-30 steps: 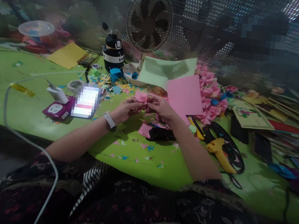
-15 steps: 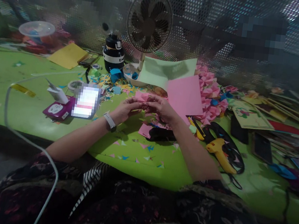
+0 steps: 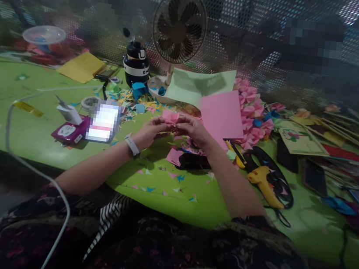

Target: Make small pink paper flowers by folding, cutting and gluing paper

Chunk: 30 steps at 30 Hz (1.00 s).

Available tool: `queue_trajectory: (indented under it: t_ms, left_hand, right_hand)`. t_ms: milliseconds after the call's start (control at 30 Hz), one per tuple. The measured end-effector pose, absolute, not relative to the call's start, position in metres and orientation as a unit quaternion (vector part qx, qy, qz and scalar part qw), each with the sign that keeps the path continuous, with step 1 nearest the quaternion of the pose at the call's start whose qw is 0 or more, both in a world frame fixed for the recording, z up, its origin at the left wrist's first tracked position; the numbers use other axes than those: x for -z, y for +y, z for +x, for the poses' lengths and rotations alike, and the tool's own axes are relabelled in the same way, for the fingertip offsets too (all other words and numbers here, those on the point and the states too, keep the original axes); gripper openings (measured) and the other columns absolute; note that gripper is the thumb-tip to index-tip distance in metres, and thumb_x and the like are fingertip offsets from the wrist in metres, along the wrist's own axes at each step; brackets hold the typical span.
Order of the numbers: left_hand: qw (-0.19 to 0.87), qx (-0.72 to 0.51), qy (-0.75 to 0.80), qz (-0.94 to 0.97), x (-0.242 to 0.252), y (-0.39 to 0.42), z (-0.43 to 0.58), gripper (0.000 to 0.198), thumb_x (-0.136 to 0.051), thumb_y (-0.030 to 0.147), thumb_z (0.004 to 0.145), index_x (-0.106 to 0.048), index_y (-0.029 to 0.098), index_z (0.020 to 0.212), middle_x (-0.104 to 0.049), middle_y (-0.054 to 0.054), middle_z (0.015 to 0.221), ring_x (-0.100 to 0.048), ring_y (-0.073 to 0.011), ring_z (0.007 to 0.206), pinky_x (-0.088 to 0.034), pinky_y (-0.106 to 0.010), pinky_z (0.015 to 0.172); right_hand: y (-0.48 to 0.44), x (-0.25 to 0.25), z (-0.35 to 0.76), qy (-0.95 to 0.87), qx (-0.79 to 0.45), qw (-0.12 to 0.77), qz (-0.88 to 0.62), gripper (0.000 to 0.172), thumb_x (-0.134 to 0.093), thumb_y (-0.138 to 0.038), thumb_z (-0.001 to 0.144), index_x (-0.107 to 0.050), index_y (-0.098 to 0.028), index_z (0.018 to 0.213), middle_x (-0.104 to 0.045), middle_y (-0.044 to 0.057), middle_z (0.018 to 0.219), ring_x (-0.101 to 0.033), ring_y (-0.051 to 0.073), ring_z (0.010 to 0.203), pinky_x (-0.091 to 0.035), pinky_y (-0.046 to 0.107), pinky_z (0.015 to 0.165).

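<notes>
Between my two hands is a small folded piece of pink paper (image 3: 170, 116), lifted over the green table. My left hand (image 3: 150, 131), with a light band on its wrist, pinches it from the left. From the right, my right hand (image 3: 193, 130) grips it with bent fingers. Just below lie a black-handled tool (image 3: 195, 161), whose kind I cannot make out, and a small pink paper square (image 3: 174, 157). A large pink sheet (image 3: 223, 114) rests right of my hands, against a heap of folded pink paper pieces (image 3: 252, 104).
A yellow glue gun (image 3: 267, 185) lies at right. The fan (image 3: 179, 26) and a black flask (image 3: 135, 68) stand behind. To the left are a lit phone (image 3: 103, 122), a purple power socket box (image 3: 70, 132) and a cable (image 3: 39, 170). Paper scraps (image 3: 149, 189) litter the green table (image 3: 17, 131).
The pink paper between my fingers has shifted slightly and shows a little differently. Both hands stay in nearly the same place, and the table things are unmoved.
</notes>
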<state>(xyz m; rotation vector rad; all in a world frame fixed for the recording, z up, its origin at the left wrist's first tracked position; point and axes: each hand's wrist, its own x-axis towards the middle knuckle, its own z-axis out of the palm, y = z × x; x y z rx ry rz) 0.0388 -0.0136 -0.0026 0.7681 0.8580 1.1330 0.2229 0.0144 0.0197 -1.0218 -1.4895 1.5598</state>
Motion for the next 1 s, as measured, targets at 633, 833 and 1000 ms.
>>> queue_trajectory:
  t_ms: [633,833,1000]
  left_hand:
    - [0.52,-0.531,0.459,0.487,0.008,-0.003,0.034,0.032,-0.081,0.041,0.074,-0.068,0.013,0.083,-0.074,-0.007,0.076,-0.071,-0.0148,0.064,-0.058,-0.028,0.061]
    - [0.426,-0.518,0.446,0.593,0.018,-0.007,0.038,0.035,-0.076,0.046,0.078,-0.068,0.012,0.081,-0.073,-0.007,0.072,-0.068,-0.0149,0.063,-0.057,-0.027,0.061]
    - [0.439,-0.515,0.418,0.606,0.017,-0.009,0.038,0.037,-0.074,0.05,0.078,-0.068,0.014,0.086,-0.074,-0.008,0.078,-0.069,-0.0157,0.066,-0.057,-0.028,0.062]
  right_hand:
    - [0.01,-0.048,0.234,-0.621,-0.538,0.394,-0.413,0.025,-0.08,-0.021,0.073,-0.058,-0.017,0.084,-0.071,0.002,0.077,-0.069,0.012,0.069,-0.061,0.03,0.074]
    - [-0.009,-0.057,0.217,-0.687,-0.524,0.351,-0.36,0.027,-0.08,-0.029,0.077,-0.057,-0.018,0.087,-0.068,0.0,0.08,-0.069,0.013,0.072,-0.063,0.029,0.068]
    - [-0.007,-0.053,0.217,-0.693,-0.484,0.356,-0.398,0.024,-0.078,-0.024,0.079,-0.055,-0.018,0.085,-0.065,0.0,0.077,-0.066,0.012,0.066,-0.061,0.027,0.062]
